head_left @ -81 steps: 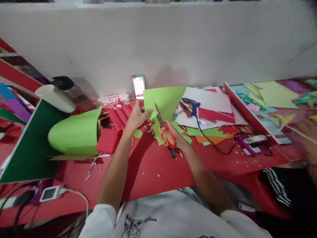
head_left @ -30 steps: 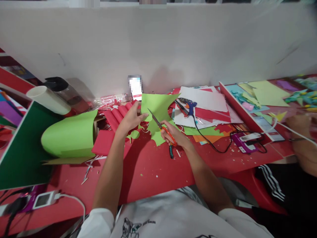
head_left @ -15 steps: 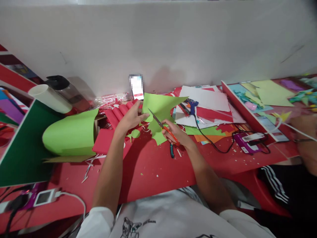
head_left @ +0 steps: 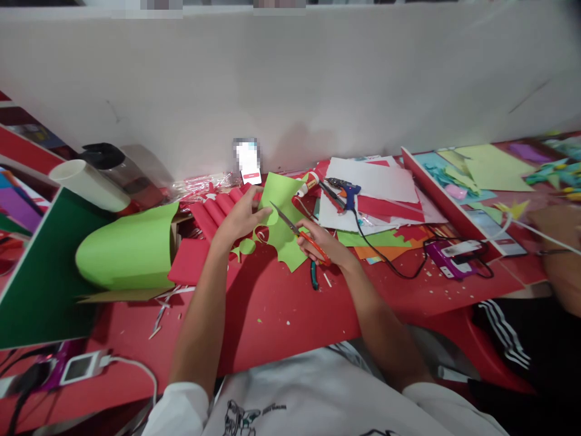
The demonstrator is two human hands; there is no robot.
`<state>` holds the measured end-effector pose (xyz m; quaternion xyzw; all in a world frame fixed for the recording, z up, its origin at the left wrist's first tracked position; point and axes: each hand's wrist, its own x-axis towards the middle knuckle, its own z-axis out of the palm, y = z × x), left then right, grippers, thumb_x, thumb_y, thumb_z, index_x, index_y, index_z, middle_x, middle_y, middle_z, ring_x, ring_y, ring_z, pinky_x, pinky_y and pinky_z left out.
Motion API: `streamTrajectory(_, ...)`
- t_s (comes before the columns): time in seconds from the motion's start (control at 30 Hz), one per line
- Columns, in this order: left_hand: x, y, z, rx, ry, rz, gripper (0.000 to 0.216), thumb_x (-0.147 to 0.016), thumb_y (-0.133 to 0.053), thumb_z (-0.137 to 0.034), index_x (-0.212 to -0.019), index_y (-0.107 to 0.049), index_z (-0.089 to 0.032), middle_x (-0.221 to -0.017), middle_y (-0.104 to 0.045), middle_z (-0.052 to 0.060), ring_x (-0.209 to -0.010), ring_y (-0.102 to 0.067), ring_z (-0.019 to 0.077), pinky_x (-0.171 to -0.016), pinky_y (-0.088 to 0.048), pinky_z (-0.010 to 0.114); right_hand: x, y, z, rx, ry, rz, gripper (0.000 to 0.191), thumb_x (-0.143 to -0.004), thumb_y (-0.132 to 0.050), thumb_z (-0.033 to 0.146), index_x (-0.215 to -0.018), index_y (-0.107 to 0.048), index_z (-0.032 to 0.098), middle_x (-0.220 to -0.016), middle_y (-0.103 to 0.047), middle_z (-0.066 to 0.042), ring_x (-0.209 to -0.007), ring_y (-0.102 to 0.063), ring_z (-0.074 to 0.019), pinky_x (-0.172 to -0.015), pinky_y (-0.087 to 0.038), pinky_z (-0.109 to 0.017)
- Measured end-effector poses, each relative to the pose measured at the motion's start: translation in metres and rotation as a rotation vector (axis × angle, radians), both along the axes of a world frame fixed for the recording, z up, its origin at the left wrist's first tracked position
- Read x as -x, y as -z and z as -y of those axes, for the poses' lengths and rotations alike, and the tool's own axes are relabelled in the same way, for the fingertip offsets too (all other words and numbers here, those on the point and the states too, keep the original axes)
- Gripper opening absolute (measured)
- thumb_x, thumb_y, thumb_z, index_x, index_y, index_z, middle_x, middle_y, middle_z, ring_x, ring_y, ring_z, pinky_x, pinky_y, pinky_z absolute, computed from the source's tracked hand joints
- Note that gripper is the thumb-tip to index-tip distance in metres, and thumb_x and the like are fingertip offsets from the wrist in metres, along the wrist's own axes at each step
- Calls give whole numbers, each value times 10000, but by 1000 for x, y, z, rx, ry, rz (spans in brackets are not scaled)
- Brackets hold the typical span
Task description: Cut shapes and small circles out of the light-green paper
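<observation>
Green paper [head_left: 284, 227] turned; right hand [head_left: 320, 242] grips scissors [head_left: 299, 235].

White short-sleeved shirt [head_left: 290, 393] with a dark line-drawn print

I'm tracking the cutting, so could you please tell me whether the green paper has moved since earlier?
Yes. The green paper has turned and drawn left, uncovering more beside the glue gun.

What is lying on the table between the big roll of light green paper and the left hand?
In the head view, red paper rolls and a flat red piece lie between the light green roll and the left hand.
</observation>
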<state>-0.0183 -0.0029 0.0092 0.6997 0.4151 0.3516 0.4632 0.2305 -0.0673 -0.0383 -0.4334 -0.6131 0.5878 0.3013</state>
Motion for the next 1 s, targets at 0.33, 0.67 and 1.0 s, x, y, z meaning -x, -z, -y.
streamTrajectory(0.33, -5, 3, -1, -178, -31, -97, 527, -999, -563, -292, -1516, -515, -197, -1080, -733, 101, -946, -702, 244, -920, -595, 424, -1, 7, -2, 12, -9, -49, 378, -966, -619, 580, -1156, -479, 284, -690, -574, 91, -418, -468, -89, -385, -405, -194)
streamTrajectory(0.67, -5, 4, -5, -215, 17, -97, 568, -989, -551, -249, -1555, -523, -211, -1312, -711, 125, -1232, -662, 282, -1115, -534, 472, -6, 15, -5, 32, 0, -20, 332, -926, -641, 414, -1184, -469, 296, -709, -570, 96, -431, -442, -86, -389, -382, -192)
streamTrajectory(1.0, -3, -4, 2, -154, 20, -155, 583, -985, -580, -268, -1562, -516, -211, -791, -560, 1, -679, -518, 168, -793, -584, 365, -4, 1, 1, -59, -9, 58, 350, -958, -661, 452, -1201, -479, 279, -727, -568, 91, -442, -431, -79, -397, -367, -199)
